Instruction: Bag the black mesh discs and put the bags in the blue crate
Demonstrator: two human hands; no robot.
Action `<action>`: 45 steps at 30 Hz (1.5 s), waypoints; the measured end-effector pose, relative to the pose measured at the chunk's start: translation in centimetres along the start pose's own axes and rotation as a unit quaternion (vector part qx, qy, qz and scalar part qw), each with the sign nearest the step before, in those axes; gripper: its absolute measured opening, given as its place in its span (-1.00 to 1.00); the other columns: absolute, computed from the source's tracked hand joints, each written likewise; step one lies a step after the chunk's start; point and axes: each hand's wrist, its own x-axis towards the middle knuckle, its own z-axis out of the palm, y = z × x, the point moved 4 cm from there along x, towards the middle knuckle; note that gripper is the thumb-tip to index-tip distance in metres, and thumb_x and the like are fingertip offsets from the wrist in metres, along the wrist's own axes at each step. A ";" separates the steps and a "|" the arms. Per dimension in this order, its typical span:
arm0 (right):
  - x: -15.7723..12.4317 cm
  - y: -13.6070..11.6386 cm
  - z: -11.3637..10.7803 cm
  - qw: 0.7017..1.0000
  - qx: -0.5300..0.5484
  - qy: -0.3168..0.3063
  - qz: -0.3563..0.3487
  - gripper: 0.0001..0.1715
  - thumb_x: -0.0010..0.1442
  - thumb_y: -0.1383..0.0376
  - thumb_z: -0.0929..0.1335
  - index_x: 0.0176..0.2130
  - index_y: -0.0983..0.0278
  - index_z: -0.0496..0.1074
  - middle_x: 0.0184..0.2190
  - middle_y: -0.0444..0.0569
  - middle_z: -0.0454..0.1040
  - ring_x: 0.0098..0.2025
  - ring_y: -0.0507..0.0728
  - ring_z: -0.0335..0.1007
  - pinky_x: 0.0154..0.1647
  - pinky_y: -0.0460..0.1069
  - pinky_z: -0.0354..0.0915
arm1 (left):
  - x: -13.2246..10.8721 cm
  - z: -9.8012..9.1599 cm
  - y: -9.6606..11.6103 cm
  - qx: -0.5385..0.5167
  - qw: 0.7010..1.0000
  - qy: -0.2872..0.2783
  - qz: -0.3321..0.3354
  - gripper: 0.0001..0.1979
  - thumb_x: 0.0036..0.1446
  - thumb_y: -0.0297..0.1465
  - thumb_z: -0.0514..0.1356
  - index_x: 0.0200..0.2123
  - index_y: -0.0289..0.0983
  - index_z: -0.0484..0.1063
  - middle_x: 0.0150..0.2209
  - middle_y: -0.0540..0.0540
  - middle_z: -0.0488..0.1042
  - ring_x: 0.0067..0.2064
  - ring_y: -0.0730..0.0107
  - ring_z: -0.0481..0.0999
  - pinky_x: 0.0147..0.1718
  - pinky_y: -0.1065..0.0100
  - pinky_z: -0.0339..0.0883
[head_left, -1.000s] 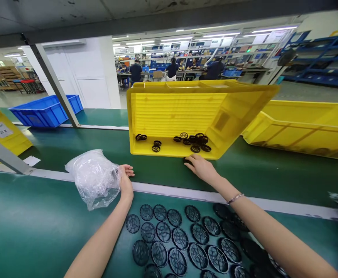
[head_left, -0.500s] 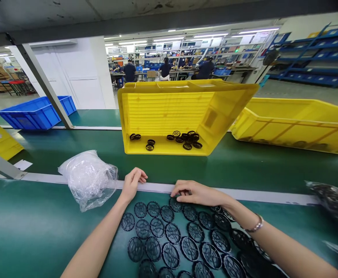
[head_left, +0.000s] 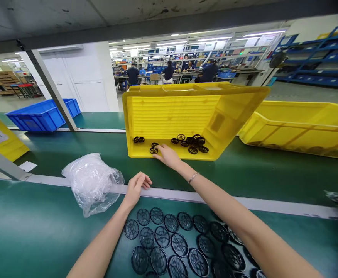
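Observation:
My right hand (head_left: 169, 156) reaches into the tilted yellow bin (head_left: 171, 154). Its thumb and fingers close around the edge of a small black spoked wheel (head_left: 153, 151) on the bin's lower wall. Another such wheel touches it from behind, partly covered by my fingers. My left hand (head_left: 137, 187) rests at the white strip (head_left: 171, 194), fingers curled together, and nothing shows in them. In front of it, several black spoked wheels (head_left: 179, 244) lie flat in rough rows on the green table; my right forearm hides some.
A clear plastic bag (head_left: 90, 181) with white contents lies left of my left hand. More black wheels (head_left: 196, 142) sit in the bin's right part. Another yellow bin (head_left: 302, 127) stands right, a blue crate (head_left: 38, 116) far left. A metal post (head_left: 51, 87) rises at left. People work behind.
My right hand has moved from the table's wheel rows forward and left into the yellow bin, onto a wheel there. My left hand stays at the strip. The view has shifted slightly.

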 end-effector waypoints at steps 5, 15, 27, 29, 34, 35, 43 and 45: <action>0.2 -1.0 1.6 0.999 0.031 -0.013 -0.004 -0.51 0.25 0.13 0.19 0.04 0.35 0.37 0.08 0.11 0.34 0.04 -0.13 0.26 0.15 -0.21 0.24 | 0.2 -0.2 -0.5 -0.002 1.000 0.010 -0.001 -0.53 0.32 -0.05 0.01 -0.35 -0.34 0.41 -0.37 -0.18 0.52 -0.40 0.41 0.47 -0.38 0.38 0.35; -12.4 -1.1 0.3 0.922 0.184 -0.338 -0.032 -0.22 0.21 -0.16 0.13 0.13 0.28 0.37 -0.18 -0.06 0.48 -0.35 -0.30 0.26 -0.26 -0.34 0.20 | 3.2 -4.1 0.1 0.178 0.951 0.246 0.062 -0.66 0.27 -0.26 0.09 0.05 -0.31 0.24 0.08 -0.33 0.35 0.07 0.20 0.42 0.08 0.14 0.33; -8.5 0.7 -2.3 0.992 -0.032 -0.110 -0.043 -0.41 0.26 -0.06 0.11 -0.03 0.16 0.49 -0.03 -0.09 0.43 -0.11 -0.18 0.30 -0.05 -0.25 0.20 | 15.2 -7.7 3.7 0.349 0.911 0.215 0.041 -0.73 0.23 -0.30 0.17 -0.07 -0.31 0.39 -0.09 -0.32 0.55 -0.02 -0.07 0.54 -0.10 0.17 0.34; -6.1 1.3 -2.4 0.997 -0.043 -0.057 -0.029 -0.40 0.28 -0.02 0.10 0.07 0.18 0.42 0.04 -0.04 0.38 0.00 -0.10 0.30 0.08 -0.17 0.25 | 14.0 -7.0 3.8 0.373 0.901 0.219 0.039 -0.76 0.23 -0.33 0.14 -0.07 -0.30 0.37 -0.10 -0.33 0.56 -0.03 -0.10 0.55 -0.13 0.18 0.33; -2.2 1.7 -0.9 0.998 -0.039 -0.001 -0.042 -0.30 0.25 -0.02 0.17 0.26 0.21 0.22 0.20 0.04 0.23 0.20 -0.04 0.19 0.33 -0.08 0.21 | 8.9 -5.0 4.1 0.414 0.880 0.230 0.029 -0.78 0.21 -0.31 0.16 -0.11 -0.28 0.35 -0.21 -0.29 0.57 -0.17 -0.07 0.57 -0.23 0.22 0.28; -2.0 1.7 -0.5 0.998 -0.035 -0.006 -0.047 -0.33 0.25 -0.01 0.17 0.23 0.24 0.27 0.17 0.06 0.26 0.16 -0.07 0.22 0.31 -0.11 0.22 | 7.8 -4.7 4.1 0.414 0.879 0.235 0.026 -0.78 0.22 -0.30 0.16 -0.10 -0.27 0.35 -0.26 -0.25 0.57 -0.21 -0.03 0.57 -0.26 0.24 0.27; -7.1 -2.0 0.1 0.995 0.055 -0.076 -0.043 -0.32 0.30 -0.01 0.02 0.05 0.38 0.35 -0.17 -0.02 0.46 -0.30 -0.26 0.26 -0.23 -0.31 0.16 | 2.7 -3.9 3.4 0.323 0.912 0.250 0.027 -0.70 0.27 -0.21 0.13 -0.01 -0.22 0.34 -0.25 -0.12 0.57 -0.31 0.21 0.55 -0.39 0.33 0.23; -9.2 -3.9 0.8 0.975 0.120 -0.177 -0.059 -0.33 0.29 -0.02 0.06 0.09 0.32 0.36 -0.21 -0.08 0.48 -0.36 -0.29 0.24 -0.29 -0.34 0.13 | 2.7 -4.0 2.9 0.289 0.924 0.247 0.038 -0.71 0.27 -0.21 0.14 -0.01 -0.21 0.32 -0.19 -0.13 0.57 -0.25 0.21 0.57 -0.34 0.32 0.27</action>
